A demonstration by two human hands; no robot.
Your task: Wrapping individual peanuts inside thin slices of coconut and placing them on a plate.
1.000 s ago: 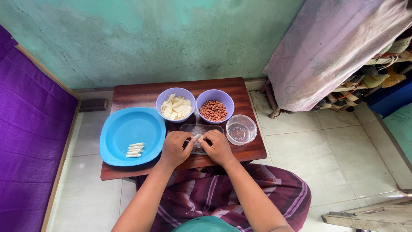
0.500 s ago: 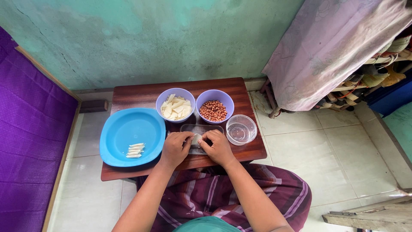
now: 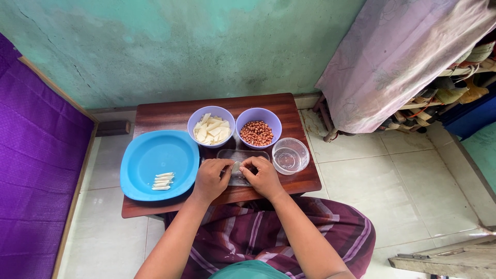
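over the clear tray [image 3: 243, 155], both hands [image 3: 238, 175] pinch one pale wrapper [image 3: 236, 168] together.

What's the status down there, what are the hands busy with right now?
Left hand and right hand both pinch a small pale wrapper piece over the clear tray. Blue plate holds four finished rolls. Nothing in the way.

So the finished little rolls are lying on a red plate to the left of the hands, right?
Not quite: the plate is blue, not red. The head view shows the finished rolls lying on it, left of the left hand and right hand.
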